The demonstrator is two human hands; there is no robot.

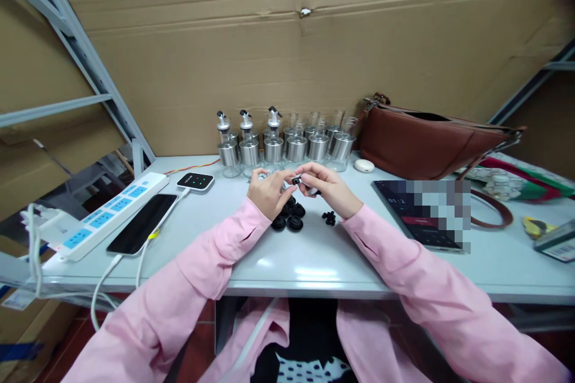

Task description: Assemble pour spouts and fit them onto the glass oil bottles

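Note:
My left hand point(269, 194) and my right hand point(331, 190) meet above the table, fingers closed in a pinch. Between them is a small black and silver pourer spout point(296, 180), partly covered by the fingers. Below my left hand lies a cluster of round black stoppers point(294, 223). Small black caps point(329, 218) form a pile under my right hand. Behind the hands stand glass oil bottles with steel sleeves point(296, 148) in rows; three at the left carry black and silver pourer spouts point(246, 119), while others have bare necks.
At the left are a white power strip point(114, 215), a black phone point(142, 224) and a small device with green lights point(196, 182), with cables. To the right lie a white oval case point(363, 165), a brown handbag point(426, 140), a tablet point(404, 209) and a yellow cutter point(538, 227).

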